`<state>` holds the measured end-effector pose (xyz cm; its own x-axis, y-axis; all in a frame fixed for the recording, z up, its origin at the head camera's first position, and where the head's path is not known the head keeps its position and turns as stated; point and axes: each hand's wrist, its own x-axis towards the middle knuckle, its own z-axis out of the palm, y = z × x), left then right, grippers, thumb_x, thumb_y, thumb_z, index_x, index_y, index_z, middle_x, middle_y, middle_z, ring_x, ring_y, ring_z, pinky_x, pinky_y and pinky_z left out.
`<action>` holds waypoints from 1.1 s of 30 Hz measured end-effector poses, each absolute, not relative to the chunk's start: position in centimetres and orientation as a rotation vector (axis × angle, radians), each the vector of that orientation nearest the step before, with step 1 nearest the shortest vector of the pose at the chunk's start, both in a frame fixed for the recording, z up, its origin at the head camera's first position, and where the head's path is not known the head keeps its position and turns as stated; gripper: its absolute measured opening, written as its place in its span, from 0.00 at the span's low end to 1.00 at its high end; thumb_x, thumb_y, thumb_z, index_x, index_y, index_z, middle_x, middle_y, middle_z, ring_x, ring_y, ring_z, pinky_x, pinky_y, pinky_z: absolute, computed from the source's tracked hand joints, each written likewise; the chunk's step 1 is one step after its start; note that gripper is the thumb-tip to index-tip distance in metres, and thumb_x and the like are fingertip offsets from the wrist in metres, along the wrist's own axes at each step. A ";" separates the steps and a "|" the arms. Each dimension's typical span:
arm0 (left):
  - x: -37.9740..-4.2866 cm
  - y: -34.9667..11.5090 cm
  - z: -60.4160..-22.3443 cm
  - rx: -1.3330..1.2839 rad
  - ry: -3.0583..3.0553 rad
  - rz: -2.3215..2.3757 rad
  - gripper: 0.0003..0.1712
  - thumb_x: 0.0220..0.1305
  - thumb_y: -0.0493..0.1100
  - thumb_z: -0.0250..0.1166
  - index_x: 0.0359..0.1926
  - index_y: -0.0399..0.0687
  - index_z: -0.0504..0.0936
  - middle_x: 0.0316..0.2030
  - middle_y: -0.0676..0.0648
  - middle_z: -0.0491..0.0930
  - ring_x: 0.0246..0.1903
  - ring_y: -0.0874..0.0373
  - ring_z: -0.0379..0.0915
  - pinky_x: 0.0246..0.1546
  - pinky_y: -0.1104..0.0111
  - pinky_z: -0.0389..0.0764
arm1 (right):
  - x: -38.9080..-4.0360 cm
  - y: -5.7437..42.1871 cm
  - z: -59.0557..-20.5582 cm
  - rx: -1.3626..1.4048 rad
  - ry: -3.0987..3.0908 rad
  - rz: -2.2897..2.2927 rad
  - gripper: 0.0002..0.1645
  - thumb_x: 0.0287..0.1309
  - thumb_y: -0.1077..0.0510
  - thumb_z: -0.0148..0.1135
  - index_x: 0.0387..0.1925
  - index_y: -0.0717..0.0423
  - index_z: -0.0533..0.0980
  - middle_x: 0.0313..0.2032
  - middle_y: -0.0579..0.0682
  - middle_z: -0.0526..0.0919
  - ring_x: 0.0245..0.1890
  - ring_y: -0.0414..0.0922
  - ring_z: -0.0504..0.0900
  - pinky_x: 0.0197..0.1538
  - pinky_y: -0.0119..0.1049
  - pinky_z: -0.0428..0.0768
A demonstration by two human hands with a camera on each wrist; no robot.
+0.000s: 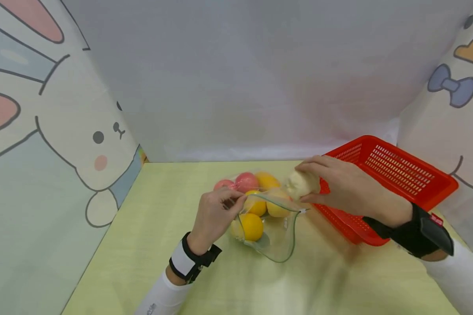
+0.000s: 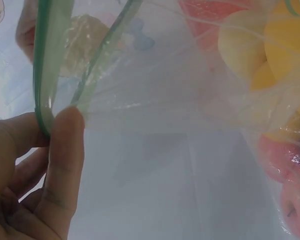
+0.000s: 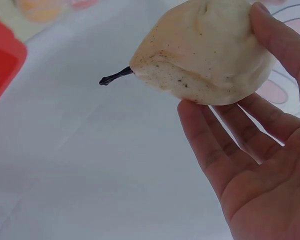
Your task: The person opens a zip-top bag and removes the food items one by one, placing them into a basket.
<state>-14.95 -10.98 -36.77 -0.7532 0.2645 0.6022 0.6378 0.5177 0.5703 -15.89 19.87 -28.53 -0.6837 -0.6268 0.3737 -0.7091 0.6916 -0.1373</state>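
My left hand (image 1: 217, 212) pinches the green-edged rim of a clear zip bag (image 1: 279, 240) between thumb and fingers. The bag's mouth gapes toward me. Inside it lie several fruits, among them an orange (image 1: 252, 227) and red apples (image 1: 246, 181); a pale yellow fruit shows there in the left wrist view. To the right of the bag's mouth, my right hand (image 1: 348, 188) holds a pale pear (image 1: 299, 183). In the right wrist view the pear (image 3: 205, 55) has a dark stem and small brown specks, with thumb and fingertips on opposite sides of it.
A red plastic basket (image 1: 402, 175) with perforated walls stands at the right, partly behind my right forearm. The pale green table (image 1: 150, 245) ends at a whitish wall behind. Panels with cartoon drawings (image 1: 98, 148) flank it on both sides.
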 end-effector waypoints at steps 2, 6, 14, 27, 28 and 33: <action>-15.0 -11.0 -36.7 -0.737 -2.318 -1.137 0.02 0.63 0.33 0.74 0.35 0.36 0.92 0.28 0.45 0.89 0.22 0.58 0.82 0.28 0.77 0.84 | -17.6 20.8 -28.4 0.956 -2.754 0.388 0.38 0.48 0.49 0.86 0.60 0.54 0.81 0.54 0.51 0.85 0.46 0.45 0.84 0.43 0.40 0.90; -14.9 -11.0 -36.6 -0.728 -2.322 -1.138 0.03 0.64 0.34 0.75 0.35 0.37 0.92 0.28 0.45 0.90 0.22 0.58 0.82 0.28 0.77 0.85 | -21.5 22.4 -29.0 0.770 -3.000 0.352 0.36 0.55 0.46 0.82 0.61 0.57 0.80 0.54 0.54 0.84 0.46 0.49 0.82 0.46 0.45 0.89; -14.9 -11.0 -36.8 -0.727 -2.321 -1.149 0.02 0.64 0.33 0.74 0.34 0.36 0.91 0.27 0.45 0.89 0.22 0.58 0.82 0.29 0.77 0.85 | -26.7 24.5 -34.1 0.679 -3.270 0.216 0.28 0.55 0.51 0.78 0.55 0.58 0.82 0.43 0.51 0.86 0.39 0.48 0.79 0.43 0.46 0.86; -15.0 -11.1 -36.9 -0.751 -2.304 -1.151 0.01 0.62 0.31 0.75 0.35 0.36 0.91 0.28 0.45 0.89 0.22 0.58 0.82 0.28 0.77 0.85 | -29.0 25.3 -37.5 0.770 -3.374 0.255 0.19 0.57 0.57 0.77 0.50 0.56 0.86 0.40 0.49 0.90 0.35 0.46 0.81 0.45 0.44 0.90; -15.0 -11.1 -36.9 -0.752 -2.305 -1.149 0.01 0.62 0.31 0.75 0.35 0.36 0.91 0.28 0.45 0.89 0.22 0.58 0.82 0.29 0.77 0.85 | -29.0 25.3 -37.8 0.749 -3.397 0.313 0.16 0.58 0.57 0.75 0.48 0.55 0.86 0.39 0.49 0.89 0.35 0.46 0.82 0.43 0.42 0.89; -15.0 -11.1 -36.8 -0.750 -2.305 -1.139 0.02 0.63 0.33 0.74 0.35 0.35 0.91 0.28 0.45 0.89 0.22 0.58 0.82 0.29 0.77 0.85 | -28.7 25.4 -38.6 0.697 -3.436 0.493 0.08 0.61 0.56 0.70 0.41 0.51 0.83 0.36 0.47 0.86 0.34 0.45 0.80 0.38 0.33 0.82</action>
